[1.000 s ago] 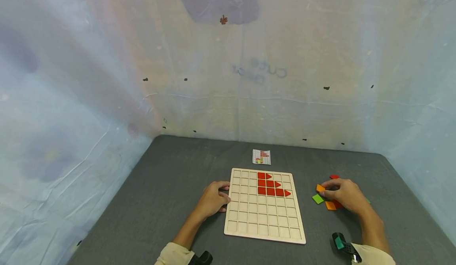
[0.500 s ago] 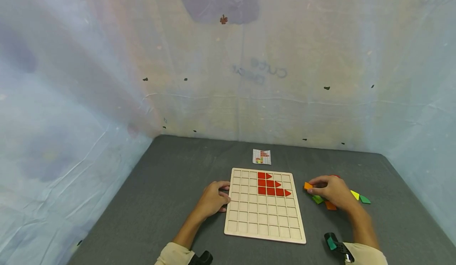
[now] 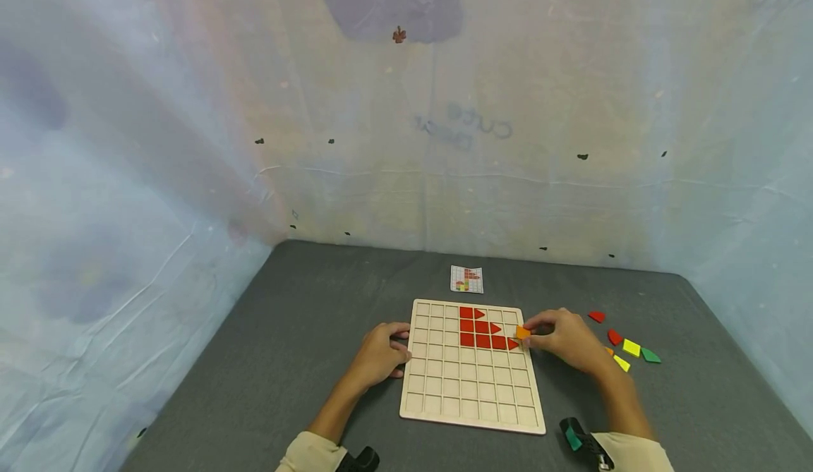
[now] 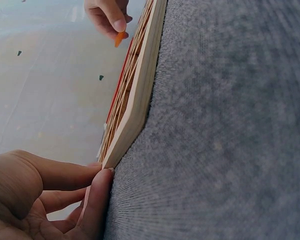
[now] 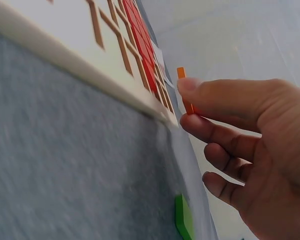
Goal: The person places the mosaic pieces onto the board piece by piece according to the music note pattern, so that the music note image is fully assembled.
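Pale printed sheeting (image 3: 356, 197) rises behind and at both sides of a dark grey surface (image 3: 305, 359). On this lies the wooden board (image 3: 470, 391), flat and slightly turned, its face divided into square cells. Near its far side, red tiles (image 3: 482, 341) form three rows, each ending in a point toward the right and each longer than the one beyond it.

Two bare hands, in cream sleeves (image 3: 311, 452), are at work, well apart, one at each side of the board. The left hand (image 3: 376, 356) grips the left edge; the left wrist view shows thumb and finger pinched together on the rim, which the head view leaves unclear. The right hand (image 3: 568, 338) has thumb and index finger closed on an orange tile (image 3: 522, 332), its other fingers curled loosely. From the head, that tile overlaps the board's right edge, near the longest row's point; both wrist views show it edge-on, with a gap between it and the wood.

Beyond the board lies a small printed card (image 3: 466, 279). Red, yellow and green pieces (image 3: 631, 347) lie scattered to the right, with a bit of orange showing by the forearm. The right wrist view shows a green piece (image 5: 182, 217) below the fingers; whether the head view shows the same one cannot be told.
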Available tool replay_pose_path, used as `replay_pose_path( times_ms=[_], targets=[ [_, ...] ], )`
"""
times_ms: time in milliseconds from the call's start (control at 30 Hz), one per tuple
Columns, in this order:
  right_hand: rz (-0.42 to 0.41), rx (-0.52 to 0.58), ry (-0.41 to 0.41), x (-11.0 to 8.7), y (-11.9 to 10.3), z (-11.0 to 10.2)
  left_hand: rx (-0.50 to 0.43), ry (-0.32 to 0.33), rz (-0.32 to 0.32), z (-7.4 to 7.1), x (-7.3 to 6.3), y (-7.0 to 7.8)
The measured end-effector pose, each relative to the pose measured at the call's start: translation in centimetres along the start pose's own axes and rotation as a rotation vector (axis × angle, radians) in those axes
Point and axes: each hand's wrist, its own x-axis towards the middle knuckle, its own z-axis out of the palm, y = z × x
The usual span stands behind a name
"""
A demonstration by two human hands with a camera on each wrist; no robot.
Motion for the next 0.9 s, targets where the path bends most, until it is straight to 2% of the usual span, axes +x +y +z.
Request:
replay_pose_path(
  times_ms=[433,733,900],
  targets=[
    [-0.063,0.064,-0.050,0.6,-2.6,1.5,0.001,0.004,0.004,0.0,0.0,0.1],
    [-0.148,0.070,-0.054,0.9,-3.9,2.7,-0.006,-0.004,0.003,-0.1,-0.1,0.1],
    [-0.168,0.088,-0.062,0.9,-4.6,3.2,0.000,-0.004,0.004,-0.1,-0.1,0.1]
  ],
)
